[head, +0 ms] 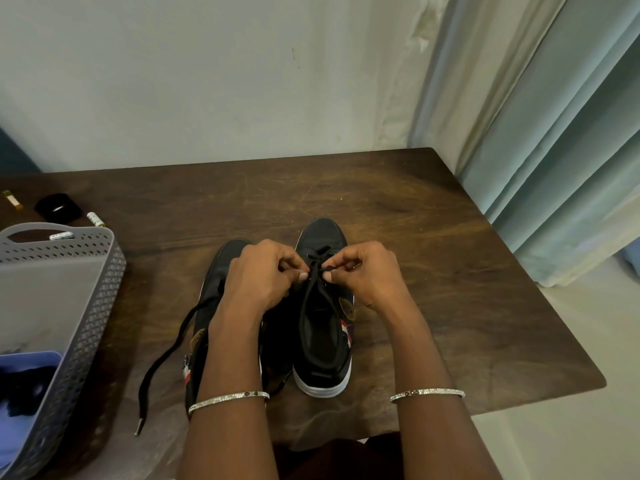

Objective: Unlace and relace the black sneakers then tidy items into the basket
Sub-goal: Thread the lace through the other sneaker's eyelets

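head view shows two black canvas sneakers with white soles (pixel 322 327) side by side, toes at 12 o'clock, on the dark brown wooden table (pixel 433 244); left hand (pixel 258 275) and right hand (pixel 363 271) each pinch the black flat shoelace (pixel 311 282) over the right-side sneaker, fingertips narrow and nearly touching; another lace end (pixel 162 362) trails toward 7 o'clock; grey perforated plastic basket (pixel 86 306) sits at 9 o'clock, well apart
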A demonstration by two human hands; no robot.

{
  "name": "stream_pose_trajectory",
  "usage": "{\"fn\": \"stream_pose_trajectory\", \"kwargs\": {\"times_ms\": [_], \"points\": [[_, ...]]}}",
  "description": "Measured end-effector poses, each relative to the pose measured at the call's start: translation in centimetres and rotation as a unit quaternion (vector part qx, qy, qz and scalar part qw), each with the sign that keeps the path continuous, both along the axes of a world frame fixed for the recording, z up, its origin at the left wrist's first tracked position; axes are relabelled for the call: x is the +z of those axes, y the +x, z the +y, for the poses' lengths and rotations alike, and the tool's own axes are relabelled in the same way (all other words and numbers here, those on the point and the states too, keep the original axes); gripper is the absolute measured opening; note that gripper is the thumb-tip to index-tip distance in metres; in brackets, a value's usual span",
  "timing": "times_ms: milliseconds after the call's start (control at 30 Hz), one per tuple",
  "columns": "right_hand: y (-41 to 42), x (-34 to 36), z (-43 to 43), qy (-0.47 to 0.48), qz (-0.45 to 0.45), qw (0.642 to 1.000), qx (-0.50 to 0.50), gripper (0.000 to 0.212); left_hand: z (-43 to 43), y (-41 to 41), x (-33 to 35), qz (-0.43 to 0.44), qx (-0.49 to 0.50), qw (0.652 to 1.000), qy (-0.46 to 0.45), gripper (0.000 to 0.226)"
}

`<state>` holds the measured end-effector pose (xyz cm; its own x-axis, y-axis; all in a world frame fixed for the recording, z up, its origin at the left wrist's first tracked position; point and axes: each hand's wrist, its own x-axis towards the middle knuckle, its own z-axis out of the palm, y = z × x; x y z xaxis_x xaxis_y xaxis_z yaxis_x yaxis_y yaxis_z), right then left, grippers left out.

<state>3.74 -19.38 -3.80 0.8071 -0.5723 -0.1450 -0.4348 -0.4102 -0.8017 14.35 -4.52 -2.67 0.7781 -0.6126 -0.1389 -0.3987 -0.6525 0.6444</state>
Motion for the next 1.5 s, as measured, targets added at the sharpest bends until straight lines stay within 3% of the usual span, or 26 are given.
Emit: {"fn": "stream_pose_trajectory", "kwargs": {"times_ms": [200, 300, 400, 667, 800, 900, 1033, 1200, 1333, 1500], "points": [[-0.5, 0.3, -0.3, 0.079, -0.031, 0.995, 0.045, 0.015, -0.4, -0.2, -0.1, 0.048, -0.024, 0.998, 0.014, 0.023], [-0.1, -0.1, 0.0, 0.036, -0.011, 0.999, 0.033, 0.01, -0.9, -0.7, 0.1, 0.062, -0.035, 0.997, 0.038, 0.021], [0.4, -0.4, 0.5, -0.006, 0.014, 0.999, 0.038, 0.019, -1.3, -0.9, -0.1, 0.072, -0.024, 0.996, 0.05, 0.021], [1.5, -0.1, 1.9, -0.058, 0.11, 0.991, 0.05, 0.026, -0.3, -0.4, -0.5, 0.147, 0.007, 0.989, -0.032, 0.009], [1.7, 0.0, 2.6, -0.097, 0.111, 0.988, 0.033, 0.031, -0.8, -0.5, -0.4, 0.129, 0.04, 0.991, 0.012, 0.025], [1.6, -0.1, 2.2, -0.046, 0.082, 0.995, 0.013, 0.027, -1.2, -0.6, -0.5, 0.164, 0.062, 0.984, 0.036, 0.029], [1.1, -0.2, 1.0, 0.126, 0.002, 0.989, -0.078, 0.013, -1.1, -0.2, -0.4, 0.223, 0.114, 0.968, -0.02, 0.029], [0.2, -0.6, -0.4, 0.117, 0.015, 0.989, -0.089, 0.031, -0.6, -0.3, 0.3, 0.291, 0.156, 0.943, -0.042, 0.031], [0.0, -0.3, -0.2, 0.122, 0.001, 0.991, -0.045, 0.025, -0.6, -0.2, 0.2, 0.285, 0.169, 0.942, -0.05, 0.029], [-0.1, 0.1, 0.2, 0.087, -0.022, 0.996, -0.022, 0.013, -0.1, 0.0, 0.1, 0.165, 0.119, 0.978, -0.047, 0.022]]}}
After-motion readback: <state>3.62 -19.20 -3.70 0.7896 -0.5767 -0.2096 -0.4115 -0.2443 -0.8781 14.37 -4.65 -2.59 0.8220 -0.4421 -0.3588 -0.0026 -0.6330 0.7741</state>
